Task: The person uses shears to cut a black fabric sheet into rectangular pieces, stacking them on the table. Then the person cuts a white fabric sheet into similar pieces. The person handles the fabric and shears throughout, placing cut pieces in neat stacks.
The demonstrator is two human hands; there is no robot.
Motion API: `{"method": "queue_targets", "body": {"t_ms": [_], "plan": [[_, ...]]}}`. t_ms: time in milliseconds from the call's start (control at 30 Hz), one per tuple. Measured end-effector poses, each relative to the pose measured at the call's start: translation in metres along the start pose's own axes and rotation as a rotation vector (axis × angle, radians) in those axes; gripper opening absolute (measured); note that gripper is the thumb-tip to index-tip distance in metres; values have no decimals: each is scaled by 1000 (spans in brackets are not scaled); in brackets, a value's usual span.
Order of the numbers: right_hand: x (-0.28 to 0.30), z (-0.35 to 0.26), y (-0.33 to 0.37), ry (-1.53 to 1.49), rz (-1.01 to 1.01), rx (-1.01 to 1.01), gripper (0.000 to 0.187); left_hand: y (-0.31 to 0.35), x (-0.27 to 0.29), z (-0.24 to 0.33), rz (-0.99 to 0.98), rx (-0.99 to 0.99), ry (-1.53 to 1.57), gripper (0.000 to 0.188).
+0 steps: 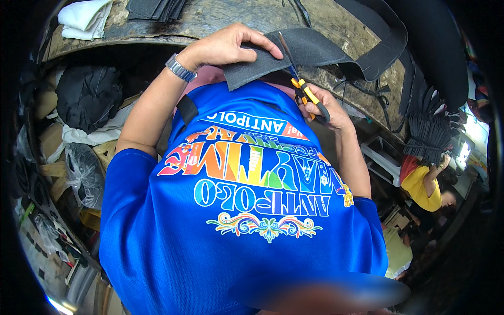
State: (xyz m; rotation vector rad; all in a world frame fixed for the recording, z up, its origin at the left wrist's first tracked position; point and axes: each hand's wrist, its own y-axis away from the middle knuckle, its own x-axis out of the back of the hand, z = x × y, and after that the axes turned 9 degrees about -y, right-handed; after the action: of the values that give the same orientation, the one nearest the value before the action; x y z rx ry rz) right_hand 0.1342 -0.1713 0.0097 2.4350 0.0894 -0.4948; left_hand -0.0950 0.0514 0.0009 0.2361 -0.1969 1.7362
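Note:
My left hand [223,48], with a metal watch on its wrist, grips a long black strip of felt-like material [249,72] between thumb and fingers. One end of the strip hangs over the table edge toward my lap, while the rest curves off to the right over the table. My right hand [326,105] is closed around the yellow and black handles of a pair of scissors [305,90]. Their blades point away from me and lie across the strip, just right of my left fingertips. How far the blades are spread is hard to make out.
A worn wooden table [220,20] spans the far side. On it lie a folded white cloth [86,18], a stack of dark pieces [155,8] and black cords. A bundle of black strips [428,134] hangs at right, near a person in yellow [421,186]. Black bundles [89,97] sit left.

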Motion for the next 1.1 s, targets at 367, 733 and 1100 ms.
{"method": "queue_targets", "body": {"t_ms": [367,733,1100], "plan": [[-7,9,-11,-18,183,-27,25,3,0,3,-26,92,46,44],[-19,16,-9,-32,262,94,21,86,159,28,858,217,-424,32],[-20,18,3,-20,307,124,22,79,151,0,976,93,-1122,32]]}}
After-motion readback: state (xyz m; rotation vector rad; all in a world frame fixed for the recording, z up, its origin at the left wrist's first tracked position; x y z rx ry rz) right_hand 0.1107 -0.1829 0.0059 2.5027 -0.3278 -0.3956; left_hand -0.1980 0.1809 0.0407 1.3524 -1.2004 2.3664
